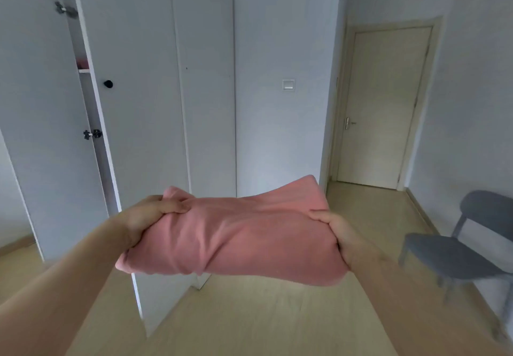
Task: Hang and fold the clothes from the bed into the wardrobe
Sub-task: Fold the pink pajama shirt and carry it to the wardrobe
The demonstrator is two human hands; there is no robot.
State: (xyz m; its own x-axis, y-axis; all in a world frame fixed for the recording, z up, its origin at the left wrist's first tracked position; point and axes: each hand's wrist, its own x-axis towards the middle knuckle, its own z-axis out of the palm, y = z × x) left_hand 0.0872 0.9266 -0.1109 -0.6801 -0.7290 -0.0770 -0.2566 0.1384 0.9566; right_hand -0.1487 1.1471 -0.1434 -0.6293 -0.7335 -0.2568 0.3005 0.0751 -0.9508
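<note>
Your left hand [147,218] and right hand [337,233] gripped opposite ends of the folded pink garment [236,233], before the open wardrobe [133,105].

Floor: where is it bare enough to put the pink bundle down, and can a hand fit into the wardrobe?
Bare floor lies between the wardrobe door and the grey chair, and on toward the room door. The wardrobe gap is a narrow slit, tight for a hand; its shelf already holds something pink.
</note>
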